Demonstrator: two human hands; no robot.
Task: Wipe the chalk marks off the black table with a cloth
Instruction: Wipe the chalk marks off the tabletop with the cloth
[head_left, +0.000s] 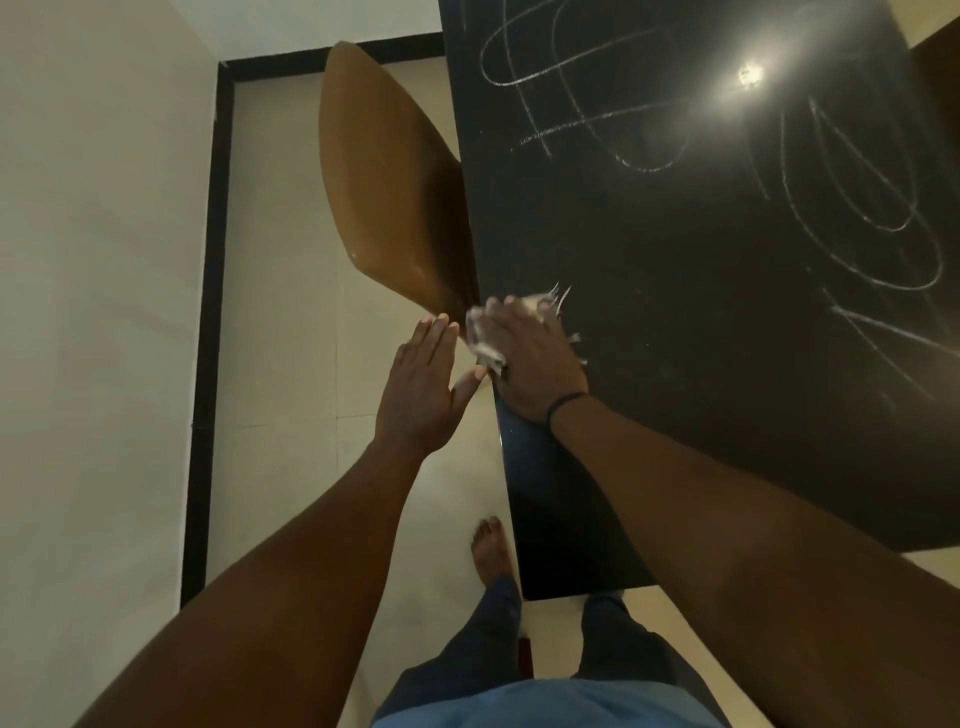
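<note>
Mid-frame, the right hand (530, 358) presses a frayed pale cloth (483, 338) flat-fingered onto the glossy black table (675, 249), left hand (423, 384) open with fingers together, beside looping chalk marks (872, 228).

Off the left edge I see a brown chair back (384, 176), tilted in my wide view and partly tucked against the furniture beside it. Below it lies a pale tiled floor (291, 332) with a black border strip (210, 291) running along a cream wall (98, 312). A bright ceiling-light reflection (750, 73) glares at upper right. Near the bottom I make out a bare foot (491, 545), dark trouser legs (498, 649) and a blue shirt hem (545, 706).
</note>
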